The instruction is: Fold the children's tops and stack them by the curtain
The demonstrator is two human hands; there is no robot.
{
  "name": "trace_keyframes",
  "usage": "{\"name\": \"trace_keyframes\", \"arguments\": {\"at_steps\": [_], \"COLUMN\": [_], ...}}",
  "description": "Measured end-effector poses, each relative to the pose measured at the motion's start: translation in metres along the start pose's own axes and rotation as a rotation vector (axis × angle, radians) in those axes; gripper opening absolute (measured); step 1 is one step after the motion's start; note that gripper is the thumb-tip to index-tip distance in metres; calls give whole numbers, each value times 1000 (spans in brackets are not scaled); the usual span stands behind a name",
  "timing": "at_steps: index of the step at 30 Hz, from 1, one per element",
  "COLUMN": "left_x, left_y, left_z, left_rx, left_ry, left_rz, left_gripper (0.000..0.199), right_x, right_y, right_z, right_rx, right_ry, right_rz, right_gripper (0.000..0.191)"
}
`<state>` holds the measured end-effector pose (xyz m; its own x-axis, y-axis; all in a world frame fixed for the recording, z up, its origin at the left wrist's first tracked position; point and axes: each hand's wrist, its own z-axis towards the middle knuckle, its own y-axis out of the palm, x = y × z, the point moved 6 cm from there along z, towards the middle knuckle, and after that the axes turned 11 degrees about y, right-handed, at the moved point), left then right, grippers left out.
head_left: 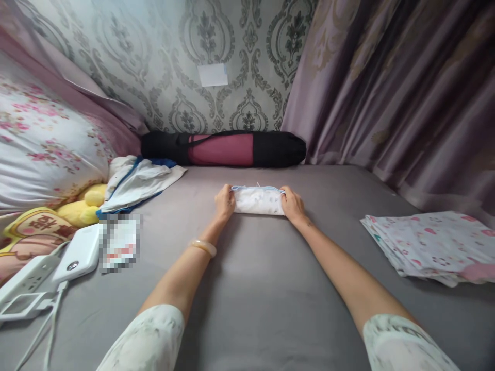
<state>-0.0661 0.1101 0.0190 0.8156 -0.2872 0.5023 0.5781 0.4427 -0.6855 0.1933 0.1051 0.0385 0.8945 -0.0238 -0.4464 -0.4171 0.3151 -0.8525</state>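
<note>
A small white patterned cloth with a light blue edge [258, 201], folded into a narrow rectangle, is held at the middle of the grey sheet [247, 288]. My left hand [225, 201] grips its left end, fingers wrapped round it. At the right end, my right hand [293, 204] is closed on the same cloth. The blue edge runs along the top between both hands. A pale bangle [204, 247] circles my left wrist.
Behind lies a black and maroon bag [224, 149] against the wall. White and blue cloth [143, 180], yellow plush [79, 211], a power bank [79, 252] and a cabled power strip [29, 281] are at left. Folded patterned cloths [429, 247] lie at right.
</note>
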Motion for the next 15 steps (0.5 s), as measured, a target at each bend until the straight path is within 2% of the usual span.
{"name": "trace_keyframes", "arguments": {"at_steps": [5, 9, 15], "left_x": [-7, -15, -27], "left_y": [10, 18, 27], "left_z": [7, 10, 13], "left_rx": [-66, -88, -115], "left_ry": [9, 17, -53], "left_rz": [30, 48, 100], "left_gripper": [17, 14, 12], "right_x": [8, 12, 26], "right_y": [13, 19, 32], "right_z": [10, 16, 30], "right_rx": [-83, -109, -150], "right_ry": [56, 48, 136], "right_rz": [-69, -97, -92], "right_gripper": [32, 30, 28]}}
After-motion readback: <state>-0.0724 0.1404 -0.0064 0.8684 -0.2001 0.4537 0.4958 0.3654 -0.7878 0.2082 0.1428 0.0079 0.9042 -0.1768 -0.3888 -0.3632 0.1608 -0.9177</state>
